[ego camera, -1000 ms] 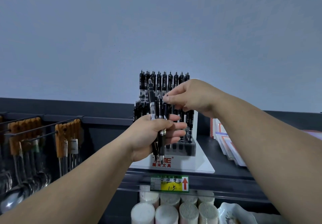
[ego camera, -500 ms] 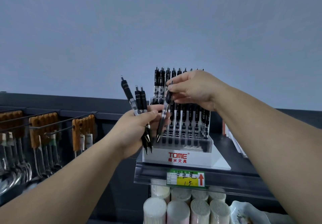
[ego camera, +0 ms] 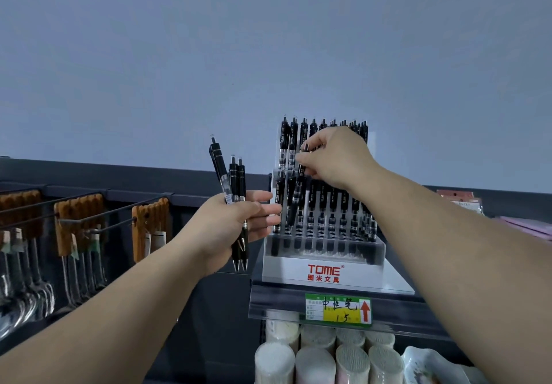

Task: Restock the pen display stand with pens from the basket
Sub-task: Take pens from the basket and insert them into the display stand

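Pen being placed: a black click pen [ego camera: 297, 195] hung tip-down and slightly tilted over the front-left slots of the TOME display stand [ego camera: 283, 270], its tip not yet seated as far as I could tell.
How it would handle: light, stiff and smooth-barrelled, I judged. It was easy to lift but apt to swivel or slip if pinched loosely, and the slots looked narrow, so the tip needed aiming.
Where to take hold: high on the barrel near the clip, leaving the lower half free to drop into a slot.
Right hand: the right hand [ego camera: 337, 159] pinched that pen's upper end between thumb and fingertips, with the fingers curled and closed on it, in front of the stand's back row.
Left hand: at nine o'clock of the stand, the left hand [ego camera: 233, 228] clasped three spare pens [ego camera: 237, 180] upright, tips down, thumb across them and fingers only loosely bent.
Stand: on a shelf edge above a green-and-yellow price label [ego camera: 337, 309], its rows mostly full.
Basket: not visible from where I stood.
Nearby: wooden-handled spoons [ego camera: 77, 222] hung at nine o'clock; tubs of cotton swabs [ego camera: 313, 362] sat at six o'clock below.
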